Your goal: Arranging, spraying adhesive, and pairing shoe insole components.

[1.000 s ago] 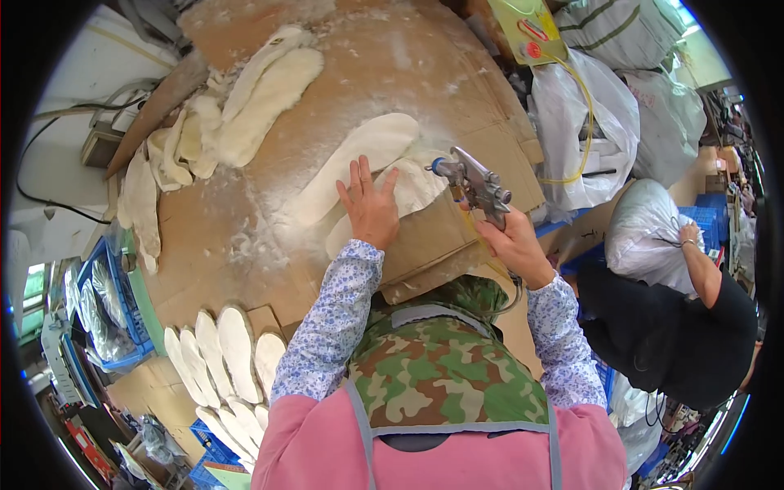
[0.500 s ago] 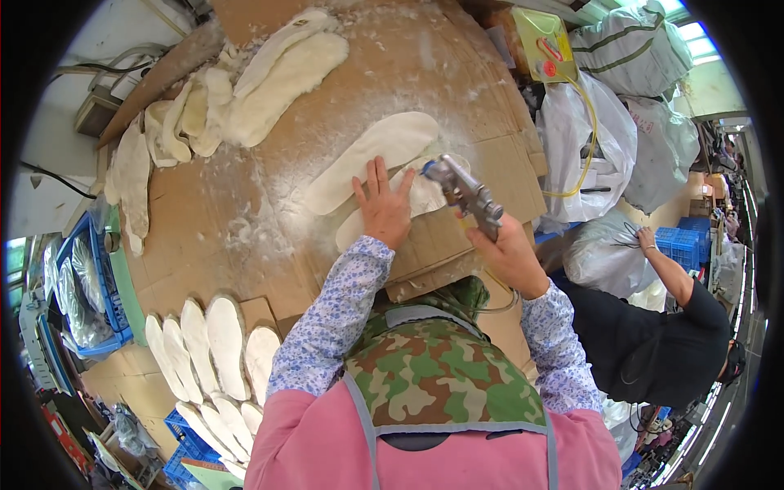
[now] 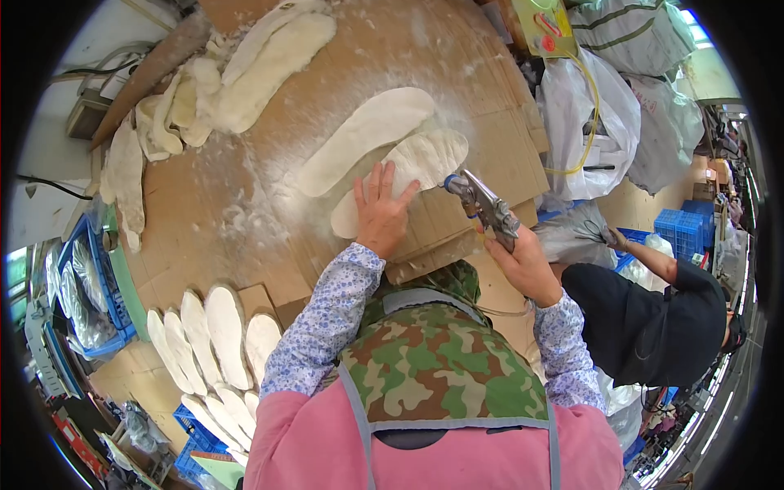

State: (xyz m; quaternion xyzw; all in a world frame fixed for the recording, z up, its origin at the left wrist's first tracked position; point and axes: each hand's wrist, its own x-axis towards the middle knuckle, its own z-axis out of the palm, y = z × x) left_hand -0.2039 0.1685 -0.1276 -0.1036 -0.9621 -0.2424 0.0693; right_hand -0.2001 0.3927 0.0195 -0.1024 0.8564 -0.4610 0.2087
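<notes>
Two cream, foot-shaped insoles lie side by side on the cardboard-covered table. The farther insole [image 3: 367,137] lies uncovered, while the nearer insole [image 3: 429,157] is partly hidden under my left hand [image 3: 381,219]. That hand presses flat on it with fingers spread. My right hand [image 3: 527,263] is wrapped round the handle of a metal spray gun [image 3: 488,206] with a blue nozzle ring. Its nozzle points left, at the near edge of the nearer insole and just off it. A pale haze hangs over the insoles.
Fluffy cream insoles [image 3: 282,65] are piled at the far left of the table. More insoles [image 3: 224,327] stand in rows at the near left, by a blue crate [image 3: 122,306]. A yellow hose [image 3: 594,122] runs from a yellow container [image 3: 543,28]. A person in black [image 3: 653,327] handles a bag at right.
My right hand and the spray gun have moved right and slightly nearer me, uncovering more of the nearer insole. My left hand stays on that insole. The person's bag at right has moved lower.
</notes>
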